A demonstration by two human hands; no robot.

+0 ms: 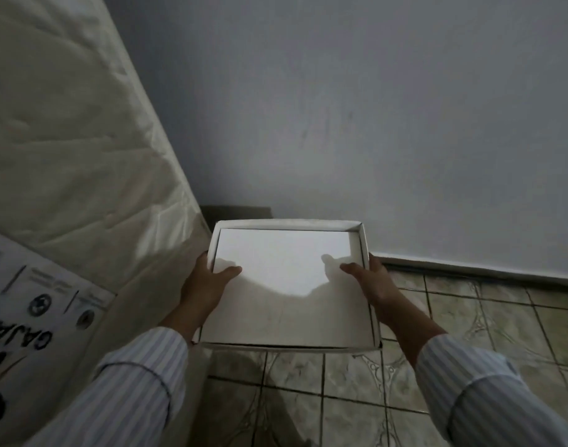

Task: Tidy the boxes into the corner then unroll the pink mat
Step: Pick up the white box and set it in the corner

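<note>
Now a white box (pixel 289 285) is gripped at both sides by the left hand (pixel 205 282) and right hand (pixel 369 282), near the far corner; no pink mat is seen.

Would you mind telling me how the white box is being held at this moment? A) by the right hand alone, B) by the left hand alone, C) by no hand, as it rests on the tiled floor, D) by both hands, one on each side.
D: the left hand and the right hand each grip a side of the white box, thumbs on top.
</note>
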